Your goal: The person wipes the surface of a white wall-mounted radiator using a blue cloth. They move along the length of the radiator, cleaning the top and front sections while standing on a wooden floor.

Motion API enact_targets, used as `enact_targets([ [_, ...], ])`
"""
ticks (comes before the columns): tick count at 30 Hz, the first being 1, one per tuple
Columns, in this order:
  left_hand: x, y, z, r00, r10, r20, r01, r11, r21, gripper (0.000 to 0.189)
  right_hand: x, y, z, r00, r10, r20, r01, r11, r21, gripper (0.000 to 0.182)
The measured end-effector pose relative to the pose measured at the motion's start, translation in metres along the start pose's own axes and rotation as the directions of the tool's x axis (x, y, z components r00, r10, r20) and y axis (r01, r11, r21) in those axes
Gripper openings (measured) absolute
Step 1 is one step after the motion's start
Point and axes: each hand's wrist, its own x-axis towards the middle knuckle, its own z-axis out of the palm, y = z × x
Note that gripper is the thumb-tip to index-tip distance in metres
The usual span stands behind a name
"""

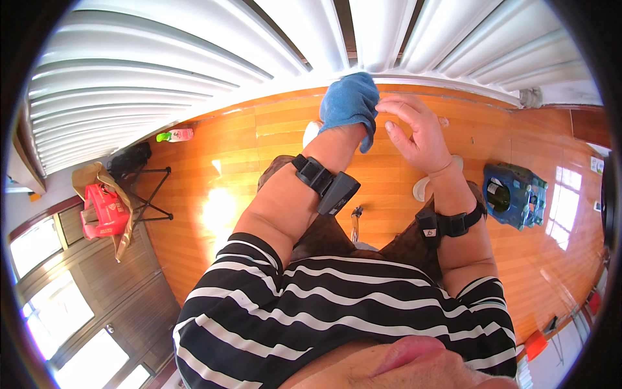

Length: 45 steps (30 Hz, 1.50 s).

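A blue cloth (347, 102) covers my left hand (351, 130), wrapped over it down to the wrist. The fingers inside are hidden. The cloth is in front of the lower part of a white ribbed radiator (325, 34); I cannot tell whether it presses against it. Just to the right, my right hand (420, 129) is bare and holds nothing, with its fingers loosely curved and the thumb apart. Its fingertips are close to the cloth's right edge, and contact is unclear. Each forearm wears a black strapped device.
A pink bottle with a green cap (175, 135) lies by the radiator. At left, a folding stand (150, 194) is beside a brown paper bag (87, 177) and a red carton (104, 209). Blue-wrapped bottles (515, 194) are on the wooden floor (384, 187) at right. A metal rod (355, 224) shows between my legs.
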Motion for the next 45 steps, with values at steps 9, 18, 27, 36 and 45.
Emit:
enact_targets([
  [9, -0.007, 0.043, -0.014, 0.993, 0.101, 0.058, -0.106, 0.99, 0.089, 0.018, -0.006, 0.01, -0.001, 0.988, 0.148, 0.044, -0.151, 0.985, 0.079, 0.016],
  [18, 0.013, 0.03, -0.017, 0.846, 0.519, 0.121, -0.275, 0.231, 0.933, 0.011, -0.008, 0.015, 0.002, 0.954, 0.297, 0.049, -0.301, 0.944, 0.139, 0.016],
  [27, -0.02, 0.1, -0.064, 0.529, 0.844, -0.089, -0.41, 0.346, 0.844, 0.013, -0.013, 0.026, -0.004, 0.948, 0.317, 0.042, -0.318, 0.947, 0.045, 0.015],
  [36, -0.038, 0.166, -0.117, 0.283, 0.951, -0.123, -0.438, 0.242, 0.866, 0.034, -0.019, 0.036, -0.013, 0.923, 0.375, 0.08, -0.374, 0.927, -0.035, 0.018],
  [45, -0.034, 0.169, -0.131, 0.377, 0.884, -0.276, -0.486, 0.442, 0.754, 0.034, -0.028, 0.04, -0.013, 0.903, 0.41, 0.126, -0.414, 0.91, 0.009, 0.021],
])
